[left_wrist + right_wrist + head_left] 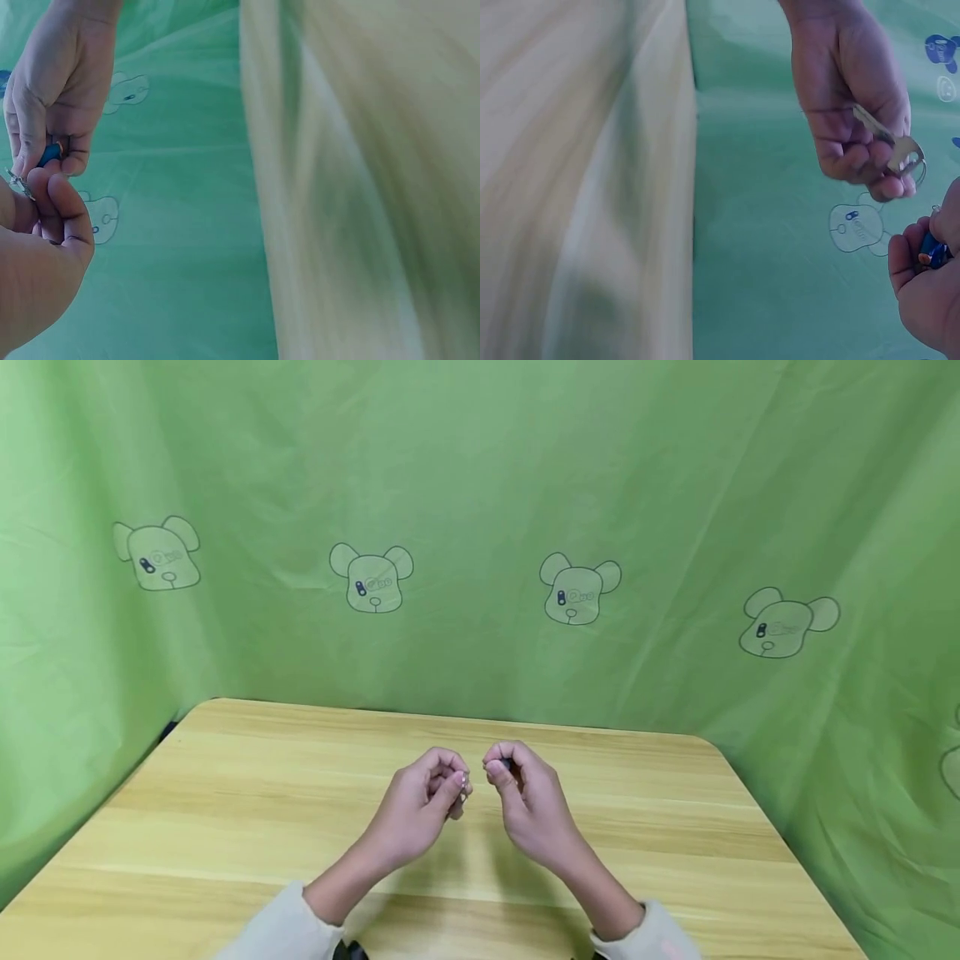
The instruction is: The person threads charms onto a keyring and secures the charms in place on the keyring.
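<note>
Over the table, my left hand (420,806) pinches a silver key (885,135) on a thin metal ring (922,171) between thumb and fingers. The key's blade points back toward the palm in the right wrist view. Just across from it, my right hand (534,806) grips a small, shiny blue trinket (932,251) with a copper-coloured spot; curled fingers hide much of it. The trinket (50,154) also peeks out beneath the right hand's fingers in the left wrist view. A narrow gap separates both hands in the head view.
Below the hands lies a light wood-grain table (247,802) with rounded far corners. A green curtain (480,468) printed with bear heads hangs behind it and along both sides. Pale sleeves (281,927) cover the forearms.
</note>
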`<state>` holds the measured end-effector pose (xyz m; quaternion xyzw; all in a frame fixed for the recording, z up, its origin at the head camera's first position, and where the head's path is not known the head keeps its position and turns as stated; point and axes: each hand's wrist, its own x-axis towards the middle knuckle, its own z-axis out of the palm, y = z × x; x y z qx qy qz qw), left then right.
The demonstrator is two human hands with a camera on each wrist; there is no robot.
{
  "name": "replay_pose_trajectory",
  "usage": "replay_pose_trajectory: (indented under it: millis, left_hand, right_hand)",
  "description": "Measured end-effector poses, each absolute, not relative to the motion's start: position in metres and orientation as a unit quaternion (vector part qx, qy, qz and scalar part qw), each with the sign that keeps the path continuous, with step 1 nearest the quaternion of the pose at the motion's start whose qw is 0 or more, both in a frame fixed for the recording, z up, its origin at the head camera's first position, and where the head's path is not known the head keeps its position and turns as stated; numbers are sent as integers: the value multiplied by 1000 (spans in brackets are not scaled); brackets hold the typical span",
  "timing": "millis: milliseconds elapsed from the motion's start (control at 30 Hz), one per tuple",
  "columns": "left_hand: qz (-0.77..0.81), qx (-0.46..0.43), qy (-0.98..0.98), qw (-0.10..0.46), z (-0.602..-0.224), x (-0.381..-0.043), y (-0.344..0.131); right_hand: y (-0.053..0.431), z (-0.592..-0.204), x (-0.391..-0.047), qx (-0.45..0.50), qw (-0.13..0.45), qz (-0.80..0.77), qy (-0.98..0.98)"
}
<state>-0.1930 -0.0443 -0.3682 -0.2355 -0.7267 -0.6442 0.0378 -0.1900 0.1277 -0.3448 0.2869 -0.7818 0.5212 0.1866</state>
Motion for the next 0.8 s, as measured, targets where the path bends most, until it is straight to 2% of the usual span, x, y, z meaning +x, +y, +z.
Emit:
replay_pose_trajectory:
  millis: [333, 600, 800]
  left_hand:
    - [-689, -222, -687, 62, -337, -184, -34]
    - [-701, -214, -675, 86, -334, -184, -33]
    - [-664, -257, -686, 150, -343, -191, -34]
  right_hand:
    - [119, -343, -198, 282, 214, 526, -773]
    - [115, -340, -193, 259, 158, 585, -752]
    - [115, -334, -188, 250, 153, 596, -748]
